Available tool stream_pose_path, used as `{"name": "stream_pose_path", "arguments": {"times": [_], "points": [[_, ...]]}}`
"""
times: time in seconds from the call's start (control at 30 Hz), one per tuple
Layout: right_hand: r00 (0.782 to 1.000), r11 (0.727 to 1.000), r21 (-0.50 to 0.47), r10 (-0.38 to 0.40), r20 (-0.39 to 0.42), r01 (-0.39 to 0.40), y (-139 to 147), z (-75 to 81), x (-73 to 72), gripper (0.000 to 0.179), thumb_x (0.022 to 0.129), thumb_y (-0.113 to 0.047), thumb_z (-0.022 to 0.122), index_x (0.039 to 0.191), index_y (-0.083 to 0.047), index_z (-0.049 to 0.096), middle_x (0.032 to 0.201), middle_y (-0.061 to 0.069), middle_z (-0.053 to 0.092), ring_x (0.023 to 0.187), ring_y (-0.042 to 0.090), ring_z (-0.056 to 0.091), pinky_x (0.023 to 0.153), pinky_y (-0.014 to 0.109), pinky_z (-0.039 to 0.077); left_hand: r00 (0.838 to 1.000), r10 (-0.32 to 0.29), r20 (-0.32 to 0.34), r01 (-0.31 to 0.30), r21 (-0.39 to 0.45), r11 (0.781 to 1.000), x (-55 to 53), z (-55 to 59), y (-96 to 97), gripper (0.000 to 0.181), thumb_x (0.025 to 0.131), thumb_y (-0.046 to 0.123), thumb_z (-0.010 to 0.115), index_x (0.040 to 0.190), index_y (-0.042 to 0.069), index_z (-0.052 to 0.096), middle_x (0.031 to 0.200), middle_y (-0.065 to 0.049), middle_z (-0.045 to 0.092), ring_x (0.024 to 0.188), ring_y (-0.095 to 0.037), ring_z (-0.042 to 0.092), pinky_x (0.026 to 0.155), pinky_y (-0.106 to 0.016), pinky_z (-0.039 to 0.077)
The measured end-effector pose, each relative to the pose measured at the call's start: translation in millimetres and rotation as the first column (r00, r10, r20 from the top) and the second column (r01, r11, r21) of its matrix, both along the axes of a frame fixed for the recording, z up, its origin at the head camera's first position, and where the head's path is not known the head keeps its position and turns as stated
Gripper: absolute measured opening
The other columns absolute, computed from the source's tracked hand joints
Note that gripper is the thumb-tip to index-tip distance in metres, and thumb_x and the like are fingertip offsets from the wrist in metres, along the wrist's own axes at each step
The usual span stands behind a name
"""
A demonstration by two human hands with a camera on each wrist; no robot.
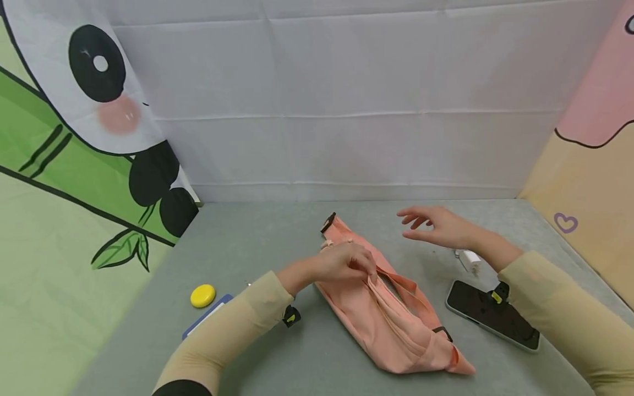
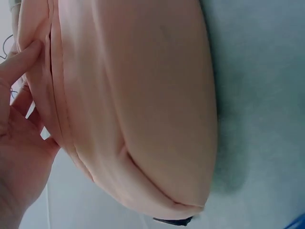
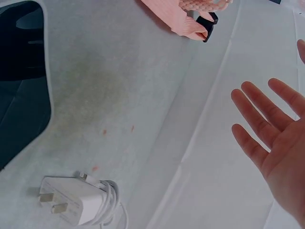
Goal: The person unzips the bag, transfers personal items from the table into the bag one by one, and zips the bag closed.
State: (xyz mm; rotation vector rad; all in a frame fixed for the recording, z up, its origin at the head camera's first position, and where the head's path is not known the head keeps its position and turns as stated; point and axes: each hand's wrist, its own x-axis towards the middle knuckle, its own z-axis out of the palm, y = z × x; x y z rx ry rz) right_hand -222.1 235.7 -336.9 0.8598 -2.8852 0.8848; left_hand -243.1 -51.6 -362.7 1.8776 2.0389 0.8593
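Note:
A pink waist bag (image 1: 366, 313) lies slantwise on the grey table, its zipped opening (image 1: 396, 297) partly apart. My left hand (image 1: 346, 263) pinches the fabric at the edge of that opening between thumb and fingers. In the left wrist view the bag (image 2: 157, 95) fills the middle, with the left hand (image 2: 24, 138) at its edge. My right hand (image 1: 438, 226) is in the air to the right of the bag's far end, fingers relaxed and holding nothing. The right wrist view shows this right hand (image 3: 281, 133) spread apart from everything.
Below the right forearm lie a white charger (image 1: 468, 260) with its coiled cable (image 3: 112, 200) and a black-screened phone (image 1: 490, 313). Left of the bag are a yellow round object (image 1: 203, 296) and a blue-edged flat item (image 1: 208, 316), partly hidden by the left sleeve. A white cloth backdrop (image 1: 346, 110) stands behind.

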Motion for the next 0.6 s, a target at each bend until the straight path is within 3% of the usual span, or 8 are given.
{"name": "stream_pose_path", "arguments": {"times": [0.1, 0.2, 0.4, 0.47, 0.6], "points": [[1.0, 1.0, -0.004, 0.0, 0.003, 0.0, 0, -2.9, 1.5, 0.052, 0.095, -0.033, 0.065, 0.14, -0.011, 0.051, 0.123, 0.007, 0.062, 0.105, 0.023, 0.061, 0.093, 0.05, 0.045, 1.0, 0.015, 0.007, -0.015, -0.016, 1.0, 2.8, -2.7, -3.8, 0.015, 0.092, 0.0, 0.064, 0.099, 0.008, 0.075, 0.098, 0.001, 0.069, 0.095, -0.005, 0.058, 0.089, -0.02, 0.045], [1.0, 1.0, -0.006, 0.007, 0.003, -0.007, -2, -5.6, 1.6, 0.052, 0.095, -0.034, 0.064, 0.14, -0.012, 0.05, 0.123, 0.005, 0.062, 0.106, 0.022, 0.061, 0.093, 0.049, 0.045, 0.998, 0.058, -0.028, -0.058, 0.003, 0.998, 2.7, -4.9, -11.4, 0.014, 0.09, 0.007, 0.071, 0.103, 0.008, 0.074, 0.1, 0.001, 0.069, 0.095, -0.004, 0.058, 0.087, -0.02, 0.045], [1.0, 1.0, -0.005, 0.012, 0.013, -0.012, -6, -8.0, 0.9, 0.053, 0.096, -0.035, 0.062, 0.141, -0.011, 0.049, 0.124, 0.006, 0.062, 0.107, 0.024, 0.06, 0.091, 0.05, 0.046, 0.99, 0.138, -0.032, -0.135, 0.073, 0.988, -11.0, -11.6, -37.9, 0.019, 0.088, 0.001, 0.07, 0.107, 0.003, 0.071, 0.105, -0.006, 0.067, 0.096, -0.013, 0.061, 0.087, -0.025, 0.048], [1.0, 1.0, -0.005, 0.002, 0.019, -0.002, -8, -9.4, -0.5, 0.053, 0.096, -0.035, 0.062, 0.142, -0.011, 0.049, 0.125, 0.007, 0.061, 0.109, 0.026, 0.059, 0.089, 0.05, 0.047, 0.982, 0.183, -0.057, -0.178, 0.071, 0.981, -15.8, -12.6, -46.0, 0.02, 0.089, -0.001, 0.069, 0.109, 0.003, 0.07, 0.107, -0.007, 0.067, 0.097, -0.014, 0.06, 0.088, -0.028, 0.048], [0.999, 1.0, -0.03, -0.004, 0.031, 0.005, -14, -13.2, -3.7, 0.052, 0.097, -0.033, 0.061, 0.141, -0.01, 0.049, 0.125, 0.01, 0.061, 0.109, 0.03, 0.059, 0.091, 0.053, 0.046, 0.949, 0.277, -0.148, -0.274, 0.04, 0.961, -21.8, -15.3, -56.5, 0.021, 0.09, 0.0, 0.067, 0.11, 0.006, 0.071, 0.104, -0.005, 0.066, 0.092, -0.018, 0.058, 0.088, -0.034, 0.045]]}}
